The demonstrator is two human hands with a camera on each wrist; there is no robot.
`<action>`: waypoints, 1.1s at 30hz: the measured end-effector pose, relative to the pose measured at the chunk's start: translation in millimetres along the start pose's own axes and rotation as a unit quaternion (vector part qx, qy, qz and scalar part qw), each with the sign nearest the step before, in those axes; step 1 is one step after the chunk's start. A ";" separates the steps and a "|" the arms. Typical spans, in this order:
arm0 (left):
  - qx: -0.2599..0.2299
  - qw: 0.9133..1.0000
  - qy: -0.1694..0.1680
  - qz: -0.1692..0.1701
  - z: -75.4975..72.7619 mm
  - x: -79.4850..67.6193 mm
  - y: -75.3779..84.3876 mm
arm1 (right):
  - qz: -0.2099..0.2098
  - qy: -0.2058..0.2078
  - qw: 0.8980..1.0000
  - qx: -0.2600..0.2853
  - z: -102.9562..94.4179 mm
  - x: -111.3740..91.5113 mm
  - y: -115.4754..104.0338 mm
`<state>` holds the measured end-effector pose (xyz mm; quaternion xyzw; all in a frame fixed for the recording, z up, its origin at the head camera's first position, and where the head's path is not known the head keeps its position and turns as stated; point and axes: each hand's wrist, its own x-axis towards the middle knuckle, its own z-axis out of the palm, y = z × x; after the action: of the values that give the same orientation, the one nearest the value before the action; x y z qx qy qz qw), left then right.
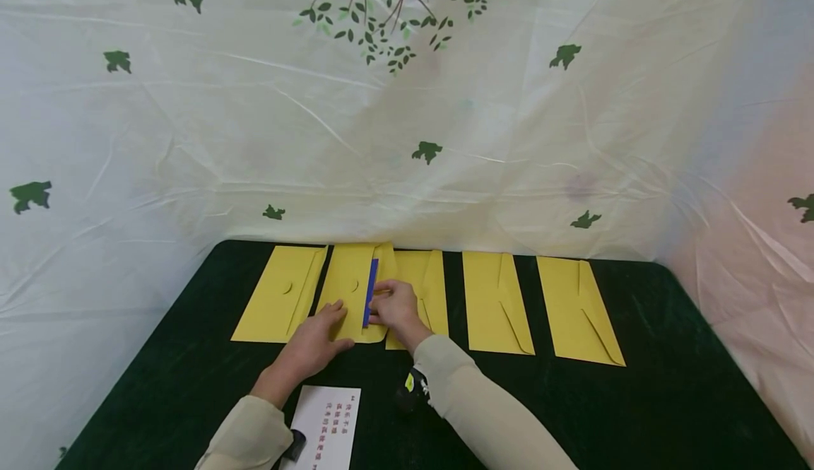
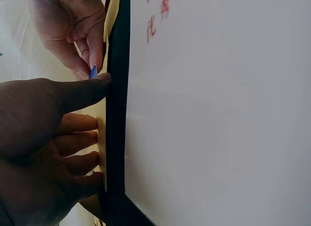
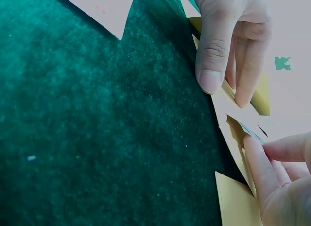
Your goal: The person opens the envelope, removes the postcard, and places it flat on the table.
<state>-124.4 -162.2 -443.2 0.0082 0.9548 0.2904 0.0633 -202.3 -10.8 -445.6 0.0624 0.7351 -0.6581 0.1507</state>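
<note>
A yellow envelope (image 1: 340,261), second from the left in the row, lies with its flap side open toward the right. From that opening shows a narrow blue strip (image 1: 371,290), the edge of a flat blue piece; the rest is hidden inside. My right hand (image 1: 397,307) pinches the blue edge between thumb and fingers, seen also in the right wrist view, where the blue edge (image 3: 255,133) meets the fingertips. My left hand (image 1: 311,346) rests on the envelope's lower left part with fingers extended. In the left wrist view, the left thumb (image 2: 85,94) reaches close to the blue tip.
Other yellow envelopes lie along the table's back edge: one at the far left (image 1: 270,293), one partly under the right hand (image 1: 416,265), two more right (image 1: 490,300). A white sheet with red writing (image 1: 327,420) lies in front. A printed cloth (image 1: 509,116) hangs behind the dark green table (image 1: 636,420).
</note>
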 end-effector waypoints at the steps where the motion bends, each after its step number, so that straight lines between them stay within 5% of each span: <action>1: 0.000 1.000 0.000 0.001 0.0 -0.1 -0.2 | -0.002 0.000 1.000 -0.002 -0.2 -0.6 -0.2; 33: -0.003 1.000 0.002 0.007 -0.8 0.5 0.0 | -0.004 0.002 1.000 -0.012 -6.1 -2.8 -2.0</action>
<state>-125.0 -162.6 -442.6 0.0144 0.9539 0.2938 0.0592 -201.0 -4.8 -442.3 0.0590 0.7433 -0.6499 0.1472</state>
